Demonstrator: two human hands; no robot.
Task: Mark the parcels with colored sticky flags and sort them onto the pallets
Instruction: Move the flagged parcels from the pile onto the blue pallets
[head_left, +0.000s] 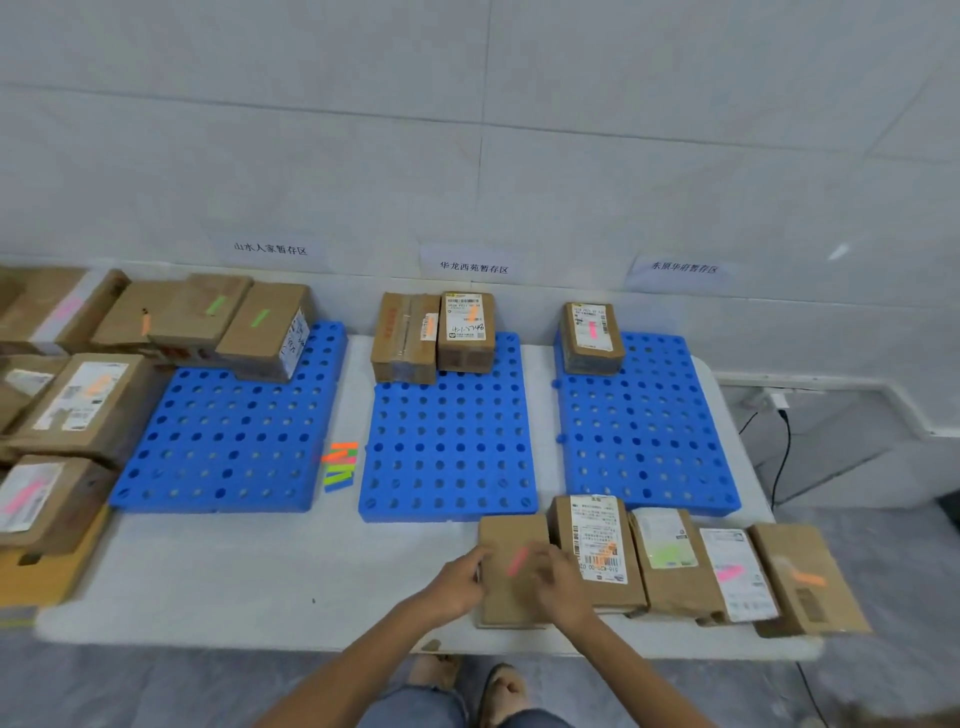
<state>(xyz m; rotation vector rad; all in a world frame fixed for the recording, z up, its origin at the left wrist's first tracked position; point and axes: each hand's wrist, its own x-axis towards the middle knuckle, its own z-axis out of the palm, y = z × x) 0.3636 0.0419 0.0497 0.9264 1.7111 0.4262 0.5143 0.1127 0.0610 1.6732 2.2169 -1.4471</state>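
Observation:
A plain brown parcel (511, 587) with a pink flag (517, 561) on its top lies at the table's front edge. My left hand (460, 577) grips its left edge. My right hand (563, 584) curls over its right edge, beside a labelled parcel (597, 545) with an orange flag. Further right lie three flagged parcels: green (667, 556), pink (732, 571) and orange (808, 577). Three blue pallets stand behind: the left (228, 441) holds green-flagged parcels, the middle (452, 441) two orange-flagged ones, the right (649, 426) one pink-flagged parcel. Loose sticky flags (340, 465) lie between the left and middle pallets.
More flagged parcels (78, 400) are stacked at the far left, over a yellow box (47, 566). Paper signs hang on the tiled wall behind each pallet. Cables (779, 452) hang off the right end of the white table (234, 571). My feet show below the front edge.

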